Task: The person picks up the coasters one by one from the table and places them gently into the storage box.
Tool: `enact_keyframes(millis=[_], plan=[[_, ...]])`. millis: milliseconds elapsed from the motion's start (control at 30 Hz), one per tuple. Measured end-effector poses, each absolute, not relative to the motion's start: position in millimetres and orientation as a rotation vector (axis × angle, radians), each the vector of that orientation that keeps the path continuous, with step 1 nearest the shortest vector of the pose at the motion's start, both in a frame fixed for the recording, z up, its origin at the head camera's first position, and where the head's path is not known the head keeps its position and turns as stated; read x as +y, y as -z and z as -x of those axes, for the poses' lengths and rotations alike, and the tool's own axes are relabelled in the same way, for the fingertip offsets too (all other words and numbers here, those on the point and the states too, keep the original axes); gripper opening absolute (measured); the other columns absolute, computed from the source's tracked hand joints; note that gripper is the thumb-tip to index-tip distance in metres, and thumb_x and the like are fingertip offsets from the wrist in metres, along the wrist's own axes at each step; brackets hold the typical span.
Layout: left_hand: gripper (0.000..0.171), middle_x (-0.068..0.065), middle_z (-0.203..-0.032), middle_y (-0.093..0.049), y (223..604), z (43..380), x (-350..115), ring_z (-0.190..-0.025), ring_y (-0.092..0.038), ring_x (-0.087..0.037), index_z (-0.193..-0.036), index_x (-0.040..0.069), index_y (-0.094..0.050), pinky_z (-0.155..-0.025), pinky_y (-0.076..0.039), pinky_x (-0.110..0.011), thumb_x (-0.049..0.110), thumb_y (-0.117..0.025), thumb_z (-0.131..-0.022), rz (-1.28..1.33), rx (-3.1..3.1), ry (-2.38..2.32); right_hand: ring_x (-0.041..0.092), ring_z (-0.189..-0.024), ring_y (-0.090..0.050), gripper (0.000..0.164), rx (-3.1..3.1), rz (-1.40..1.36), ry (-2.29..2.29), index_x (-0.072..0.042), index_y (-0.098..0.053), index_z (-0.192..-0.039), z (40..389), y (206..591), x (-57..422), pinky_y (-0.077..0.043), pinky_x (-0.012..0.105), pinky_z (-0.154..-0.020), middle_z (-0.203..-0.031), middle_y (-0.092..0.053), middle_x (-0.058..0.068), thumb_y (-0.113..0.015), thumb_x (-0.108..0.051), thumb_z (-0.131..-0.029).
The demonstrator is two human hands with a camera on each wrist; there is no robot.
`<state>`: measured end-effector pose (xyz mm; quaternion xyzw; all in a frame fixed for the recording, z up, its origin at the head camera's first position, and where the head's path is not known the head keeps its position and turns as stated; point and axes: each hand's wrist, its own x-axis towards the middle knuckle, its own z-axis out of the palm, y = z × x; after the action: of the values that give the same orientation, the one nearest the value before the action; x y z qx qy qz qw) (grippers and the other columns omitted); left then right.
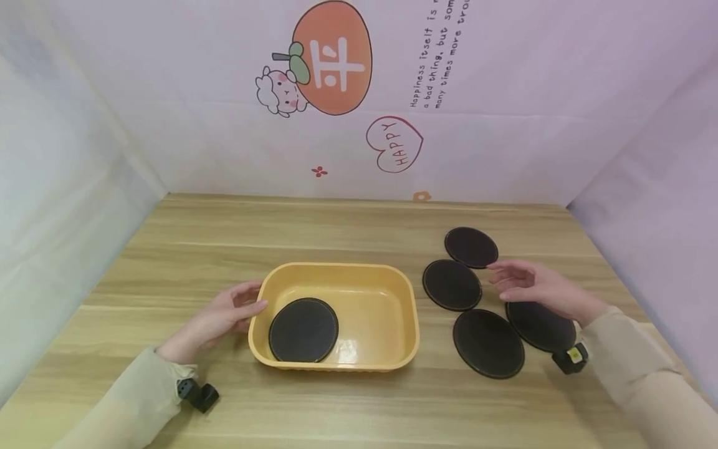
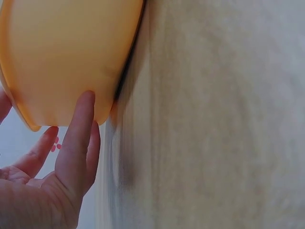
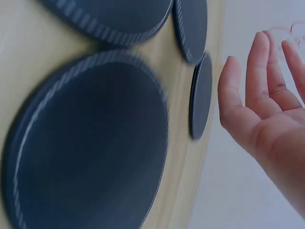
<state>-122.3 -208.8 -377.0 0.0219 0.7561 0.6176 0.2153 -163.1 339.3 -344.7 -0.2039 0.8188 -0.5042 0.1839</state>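
Observation:
A yellow plastic basin (image 1: 370, 312) stands on the table with one round black coaster (image 1: 303, 330) lying at the left of its floor. My left hand (image 1: 227, 312) holds the basin's left end, thumb over the rim and fingers against the outer wall; the left wrist view shows those fingers (image 2: 78, 138) on the wall. Several more stitched black coasters lie to the right of the basin. My right hand (image 1: 541, 288) hovers over them with nothing in its loosely bent fingers, partly covering the rightmost coaster (image 1: 544, 330). The far coaster (image 1: 470, 246) is near its fingertips.
Between basin and right hand lie a middle coaster (image 1: 452, 285) and a near coaster (image 1: 488, 343). The wooden table (image 1: 269, 231) meets a printed white cloth (image 1: 224, 149) at the back, with pale cloth on both sides.

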Motion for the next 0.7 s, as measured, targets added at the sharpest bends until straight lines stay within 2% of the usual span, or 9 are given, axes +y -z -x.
enact_keyframes(millis=[100,233,367,500,600,700], plan=[[0.07,-0.035,-0.147,-0.023,377.4,122.1,-209.6,-0.119,-0.05,-0.031,-0.145,-0.012,-0.016,-0.081,-0.057,-0.033,0.016,-0.057,-0.094,-0.053,2.098,-1.703,0.002,-0.101,-0.06,0.048,2.389,0.54,1.334,-0.014,-0.049,-0.132,160.7,346.3,352.5,-0.05,0.016,-0.08,-0.114,-0.06,-0.012,-0.062,-0.001,-0.088],[0.071,-0.035,-0.148,-0.022,377.2,122.2,-209.5,-0.122,-0.048,-0.032,-0.145,-0.011,-0.016,-0.082,-0.056,-0.033,0.016,-0.058,-0.094,-0.055,2.098,-1.699,-0.003,-0.1,-0.057,0.056,2.504,0.469,1.194,0.002,-0.04,-0.137,160.0,345.6,366.5,-0.047,0.013,-0.08,-0.12,-0.056,0.01,-0.065,-0.006,-0.087],[0.072,-0.035,-0.148,-0.022,377.0,122.4,-209.7,-0.122,-0.047,-0.033,-0.145,-0.011,-0.016,-0.082,-0.056,-0.032,0.017,-0.058,-0.094,-0.058,2.106,-1.692,-0.008,-0.1,-0.053,0.064,2.544,0.412,1.083,0.008,-0.034,-0.139,160.5,343.1,376.4,-0.046,0.013,-0.08,-0.125,-0.048,0.028,-0.066,-0.011,-0.087],[0.072,-0.035,-0.148,-0.022,376.8,122.3,-209.8,-0.123,-0.046,-0.034,-0.145,-0.011,-0.016,-0.082,-0.056,-0.032,0.018,-0.058,-0.095,-0.058,2.107,-1.685,-0.012,-0.099,-0.049,0.066,2.578,0.374,1.002,0.007,-0.034,-0.139,158.9,342.8,384.5,-0.048,0.015,-0.078,-0.126,-0.049,0.029,-0.067,-0.015,-0.087],[0.072,-0.035,-0.148,-0.022,376.4,122.0,-209.5,-0.123,-0.046,-0.034,-0.145,-0.011,-0.016,-0.083,-0.056,-0.032,0.018,-0.058,-0.095,-0.058,2.107,-1.683,-0.01,-0.098,-0.051,0.066,2.616,0.352,0.937,0.006,-0.036,-0.139,157.4,344.5,391.2,-0.049,0.015,-0.076,-0.126,-0.05,0.028,-0.068,-0.017,-0.087],[0.071,-0.035,-0.148,-0.023,375.5,121.6,-209.0,-0.122,-0.047,-0.034,-0.145,-0.011,-0.016,-0.082,-0.056,-0.032,0.018,-0.058,-0.095,-0.056,2.11,-1.681,0.005,-0.1,-0.058,0.066,2.649,0.332,0.876,0.006,-0.037,-0.138,156.4,347.3,398.6,-0.05,0.018,-0.075,-0.125,-0.052,0.03,-0.069,-0.019,-0.086]])
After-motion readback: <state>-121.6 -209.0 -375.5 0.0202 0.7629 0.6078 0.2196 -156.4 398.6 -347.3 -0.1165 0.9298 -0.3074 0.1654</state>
